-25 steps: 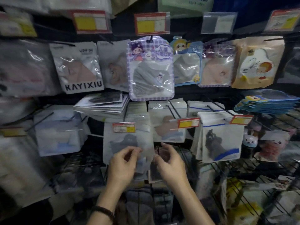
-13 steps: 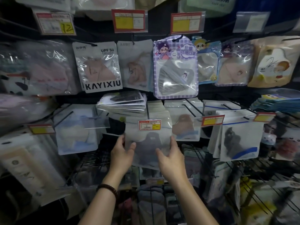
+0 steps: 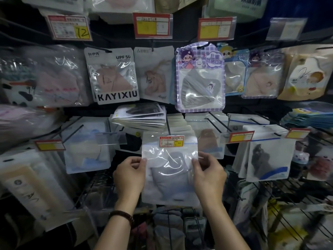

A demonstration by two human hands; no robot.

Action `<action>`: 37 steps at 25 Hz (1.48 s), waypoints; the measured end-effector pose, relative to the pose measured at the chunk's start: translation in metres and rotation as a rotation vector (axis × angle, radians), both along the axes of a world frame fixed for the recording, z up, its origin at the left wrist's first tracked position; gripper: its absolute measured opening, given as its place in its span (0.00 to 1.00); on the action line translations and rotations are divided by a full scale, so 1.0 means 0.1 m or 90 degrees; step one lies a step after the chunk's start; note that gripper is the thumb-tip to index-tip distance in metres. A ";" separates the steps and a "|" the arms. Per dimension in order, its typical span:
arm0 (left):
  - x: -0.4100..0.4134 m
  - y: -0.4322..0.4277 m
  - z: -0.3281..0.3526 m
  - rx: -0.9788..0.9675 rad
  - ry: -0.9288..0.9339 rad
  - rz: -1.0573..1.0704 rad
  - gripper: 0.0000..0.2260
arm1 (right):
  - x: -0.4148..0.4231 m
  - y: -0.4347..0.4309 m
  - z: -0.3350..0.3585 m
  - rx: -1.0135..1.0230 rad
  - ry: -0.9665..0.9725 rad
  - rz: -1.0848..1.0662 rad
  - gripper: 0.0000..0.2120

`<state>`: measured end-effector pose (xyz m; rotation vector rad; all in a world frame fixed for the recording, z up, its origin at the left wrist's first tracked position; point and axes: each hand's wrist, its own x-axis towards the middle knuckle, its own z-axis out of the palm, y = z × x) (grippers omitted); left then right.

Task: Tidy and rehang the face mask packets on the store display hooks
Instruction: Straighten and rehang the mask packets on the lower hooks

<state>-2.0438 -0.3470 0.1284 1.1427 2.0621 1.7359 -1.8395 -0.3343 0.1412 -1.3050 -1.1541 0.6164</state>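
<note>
A clear packet with a grey face mask (image 3: pixel 170 174) hangs in front of me in the middle row, below a red and yellow price tag (image 3: pixel 171 141). My left hand (image 3: pixel 130 175) pinches the packet's left edge between thumb and fingers. My right hand (image 3: pixel 209 175) pinches its right edge the same way. The packet faces me flat and upright. Behind it, more white packets (image 3: pixel 180 123) are stacked on the same black hook (image 3: pixel 168 123).
Rows of mask packets hang all around: a KAYIXIU packet (image 3: pixel 115 76), a purple cartoon packet (image 3: pixel 200 78), a tilted stack (image 3: pixel 142 116), a black-mask packet (image 3: pixel 266 156). Black hooks stick out toward me, and wire racks lie at the lower right (image 3: pixel 288 204).
Both hands rose from below the packet to its side edges and now grip it. The view shifted left and closer, and the packet is held flatter and straighter.
</note>
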 end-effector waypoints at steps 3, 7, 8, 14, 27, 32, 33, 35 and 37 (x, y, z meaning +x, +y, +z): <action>0.00 -0.11 0.01 0.044 -0.139 -0.033 0.06 | 0.02 -0.07 -0.06 0.058 0.092 0.035 0.12; 0.05 -0.24 -0.12 0.153 -0.334 -0.093 0.08 | 0.08 -0.11 -0.19 0.089 0.186 0.036 0.09; 0.10 -0.25 -0.17 0.163 -0.364 -0.097 0.08 | 0.11 -0.11 -0.24 0.082 0.203 0.030 0.08; 0.58 -0.30 -0.54 0.157 -0.421 -0.106 0.08 | 0.53 -0.05 -0.39 0.040 0.287 0.035 0.04; 1.27 -0.14 -0.50 0.210 -0.458 -0.115 0.11 | 1.08 0.04 -0.40 0.052 0.368 0.009 0.03; 1.46 -0.03 -0.43 0.191 -0.404 -0.126 0.10 | 1.30 0.12 -0.28 0.043 0.360 -0.010 0.05; 1.49 0.01 -0.41 0.181 -0.391 -0.127 0.10 | 1.35 0.16 -0.25 0.040 0.358 -0.011 0.06; 1.58 0.07 -0.34 0.171 -0.377 -0.125 0.11 | 1.45 0.23 -0.18 0.041 0.355 -0.012 0.06; 1.65 0.11 -0.26 0.172 -0.365 -0.134 0.10 | 1.52 0.28 -0.13 0.051 0.356 -0.015 0.05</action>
